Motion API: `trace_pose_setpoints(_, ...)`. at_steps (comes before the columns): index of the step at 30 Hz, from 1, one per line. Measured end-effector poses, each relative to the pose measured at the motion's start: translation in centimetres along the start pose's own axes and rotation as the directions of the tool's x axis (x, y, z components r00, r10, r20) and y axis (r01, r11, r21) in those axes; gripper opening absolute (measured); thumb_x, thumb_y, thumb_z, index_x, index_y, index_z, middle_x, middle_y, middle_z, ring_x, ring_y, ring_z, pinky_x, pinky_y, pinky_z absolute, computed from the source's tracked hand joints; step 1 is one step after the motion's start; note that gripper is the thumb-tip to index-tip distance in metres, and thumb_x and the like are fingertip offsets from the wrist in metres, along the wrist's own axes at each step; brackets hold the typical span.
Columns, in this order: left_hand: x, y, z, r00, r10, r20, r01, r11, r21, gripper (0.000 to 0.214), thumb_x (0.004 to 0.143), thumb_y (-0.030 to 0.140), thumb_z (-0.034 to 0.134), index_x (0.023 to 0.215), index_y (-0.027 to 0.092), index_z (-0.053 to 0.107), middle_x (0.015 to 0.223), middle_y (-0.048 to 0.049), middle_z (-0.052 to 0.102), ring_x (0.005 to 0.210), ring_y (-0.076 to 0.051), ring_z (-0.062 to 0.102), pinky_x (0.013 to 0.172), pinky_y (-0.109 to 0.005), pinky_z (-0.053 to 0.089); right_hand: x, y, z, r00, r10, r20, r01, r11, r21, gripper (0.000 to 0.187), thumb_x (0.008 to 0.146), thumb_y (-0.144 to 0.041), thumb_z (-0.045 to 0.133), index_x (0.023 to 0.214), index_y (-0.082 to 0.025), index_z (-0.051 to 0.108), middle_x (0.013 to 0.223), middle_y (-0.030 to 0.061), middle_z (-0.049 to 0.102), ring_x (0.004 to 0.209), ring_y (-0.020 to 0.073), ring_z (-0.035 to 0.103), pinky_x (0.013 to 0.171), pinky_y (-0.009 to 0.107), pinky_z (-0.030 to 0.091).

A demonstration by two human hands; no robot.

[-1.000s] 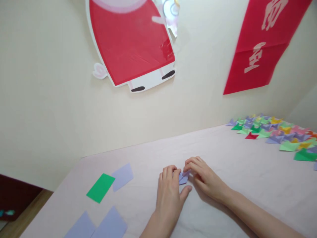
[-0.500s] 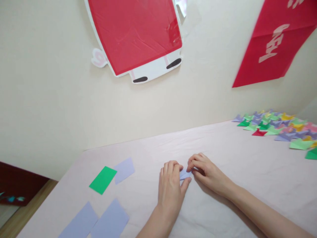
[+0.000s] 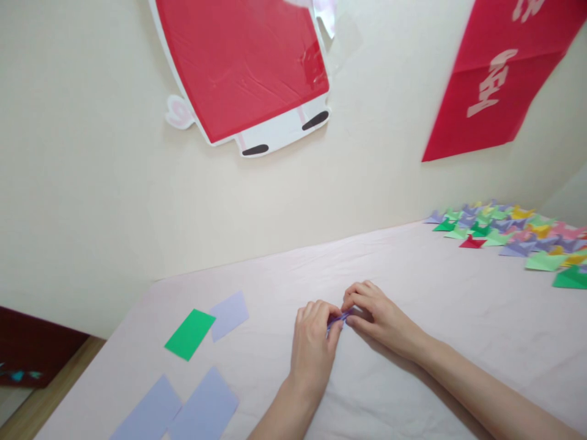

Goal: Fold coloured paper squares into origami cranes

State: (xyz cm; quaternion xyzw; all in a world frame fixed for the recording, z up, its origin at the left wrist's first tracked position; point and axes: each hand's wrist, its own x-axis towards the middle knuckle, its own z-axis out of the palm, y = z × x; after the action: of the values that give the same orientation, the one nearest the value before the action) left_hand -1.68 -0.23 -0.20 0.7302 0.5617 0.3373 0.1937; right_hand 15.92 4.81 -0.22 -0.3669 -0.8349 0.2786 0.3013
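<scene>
A small folded piece of lavender paper (image 3: 339, 319) is pinched between both hands just above the pale cloth. My left hand (image 3: 314, 336) grips its left end between thumb and fingers. At the other end, my right hand (image 3: 373, 315) holds the paper with thumb and fingertips. Most of the folded paper is hidden by the fingers, and only a thin edge shows. To the left lie a green paper sheet (image 3: 189, 335) and a lavender sheet (image 3: 230, 316) partly under it. Nearer to me are two larger lavender sheets (image 3: 204, 404), side by side.
Many folded paper figures (image 3: 518, 232) in several colours stand in rows at the far right. The pale cloth surface (image 3: 275, 275) meets a cream wall (image 3: 114, 183) at the back. A red-and-white cutout (image 3: 247, 67) and a red banner (image 3: 486, 85) hang there.
The lavender paper has turned from lying flat with its face visible to edge-on between the fingers. My left thumb has closed against it, and both hands are closer together.
</scene>
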Motion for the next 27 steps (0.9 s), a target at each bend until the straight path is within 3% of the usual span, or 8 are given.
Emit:
trace_pose_setpoints(4,0.00,0.15,-0.12,1.000,-0.002,-0.004,0.002,0.998,0.057,0.018,0.087,0.007,0.062,0.094,0.023,0.059,0.090,0.0004,0.063,0.088,-0.021,0.054,0.079,-0.035,0.037,0.11,0.10,-0.10,1.000,0.018,0.007,-0.018,1.000,0.003,0.013,0.090,-0.017,0.060,0.078,-0.021,0.062,0.083,0.0023,0.060,0.086,0.0207,0.051,0.079,0.035,0.040)
trace_pose_setpoints(7,0.00,0.24,-0.21,1.000,-0.001,0.002,0.001,0.997,0.081,0.013,0.088,0.010,0.064,0.087,0.022,0.060,0.088,0.0009,0.063,0.088,-0.021,0.053,0.078,-0.035,0.036,0.09,0.08,-0.16,1.000,0.014,0.003,-0.014,1.000,0.022,0.014,0.091,-0.019,0.059,0.078,-0.021,0.062,0.077,0.0012,0.059,0.082,0.0200,0.051,0.076,0.033,0.040)
trace_pose_setpoints(11,0.12,0.18,-0.25,1.000,-0.017,-0.015,0.018,0.998,0.057,0.014,0.088,0.012,0.065,0.080,0.021,0.059,0.083,0.0017,0.062,0.084,-0.019,0.053,0.077,-0.035,0.036,0.01,-0.15,-0.24,1.000,-0.014,-0.002,0.014,0.999,0.038,0.014,0.093,-0.025,0.059,0.081,-0.021,0.063,0.078,0.0020,0.061,0.081,0.0199,0.051,0.076,0.033,0.040)
trace_pose_setpoints(27,0.27,0.53,-0.38,0.997,0.051,-0.051,-0.050,0.999,0.012,0.012,0.093,0.017,0.060,0.082,0.022,0.060,0.083,0.0022,0.064,0.083,-0.018,0.054,0.079,-0.034,0.035,0.06,-0.21,-0.50,0.995,-0.078,-0.068,0.083,0.994,0.065,0.026,0.098,-0.036,0.052,0.077,-0.021,0.059,0.077,0.0025,0.060,0.081,0.0201,0.051,0.078,0.036,0.040)
